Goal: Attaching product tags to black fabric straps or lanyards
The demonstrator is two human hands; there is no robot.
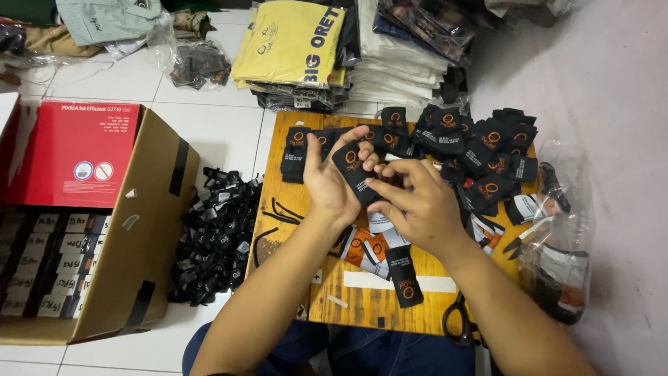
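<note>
Above wooden board (362,292), black tag (355,174) long axis slanting up-left, 2 hands' grip closed on it: left hand (327,184), right hand (417,205)

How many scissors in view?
2. One pair of black-handled scissors lies at the wooden board's near edge by the right forearm; a smaller pair sits at the right edge beside the plastic bag. Others may be hidden under labels.

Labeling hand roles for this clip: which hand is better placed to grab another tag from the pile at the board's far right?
Right hand, probably. It sits nearer the pile of black tags, and only its fingertips pinch the held tag, which lies across the left hand.
</note>
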